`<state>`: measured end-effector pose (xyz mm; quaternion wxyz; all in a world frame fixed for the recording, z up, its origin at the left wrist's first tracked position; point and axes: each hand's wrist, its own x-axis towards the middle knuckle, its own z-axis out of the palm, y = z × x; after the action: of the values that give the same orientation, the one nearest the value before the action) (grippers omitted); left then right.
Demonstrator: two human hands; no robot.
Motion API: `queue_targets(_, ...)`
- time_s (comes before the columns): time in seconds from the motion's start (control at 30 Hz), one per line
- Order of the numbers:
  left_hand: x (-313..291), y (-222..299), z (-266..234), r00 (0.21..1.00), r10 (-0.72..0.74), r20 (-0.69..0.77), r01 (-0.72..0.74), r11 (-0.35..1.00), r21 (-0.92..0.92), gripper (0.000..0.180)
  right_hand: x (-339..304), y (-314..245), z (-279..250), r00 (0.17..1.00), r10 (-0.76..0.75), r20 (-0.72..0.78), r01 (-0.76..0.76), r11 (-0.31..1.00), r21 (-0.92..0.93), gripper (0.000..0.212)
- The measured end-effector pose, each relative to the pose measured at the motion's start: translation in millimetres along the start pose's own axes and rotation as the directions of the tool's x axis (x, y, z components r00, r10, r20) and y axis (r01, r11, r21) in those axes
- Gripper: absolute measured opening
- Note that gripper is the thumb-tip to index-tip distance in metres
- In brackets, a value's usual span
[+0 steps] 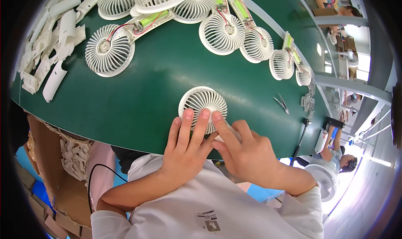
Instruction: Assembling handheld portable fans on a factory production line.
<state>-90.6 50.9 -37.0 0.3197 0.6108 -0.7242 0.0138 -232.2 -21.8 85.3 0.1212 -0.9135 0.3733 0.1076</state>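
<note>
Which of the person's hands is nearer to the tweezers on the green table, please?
The right: the right hand is at the white fan grille, to the near left of the tweezers; the left hand, also at the grille, lies farther left.

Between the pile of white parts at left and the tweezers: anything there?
Yes, head view: the white fan grille, under the fingers of the left hand and right hand. Green tabletop shows on either side.
</note>
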Motion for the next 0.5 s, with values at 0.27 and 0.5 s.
queue_targets(0.27,31.6,-39.9,-65.8,0.975,0.090,0.202,-0.028,0.956,-0.293,0.026,-13.8,14.3,-10.0,0.995,0.079,-0.065,-0.059,0.962,0.266,0.071)
queue_targets(0.5,78.9,-12.5,-51.3,0.951,0.201,0.236,-0.101,0.921,-0.377,0.048,-28.2,32.7,-5.9,0.960,0.218,-0.179,-0.151,0.933,0.327,0.069)
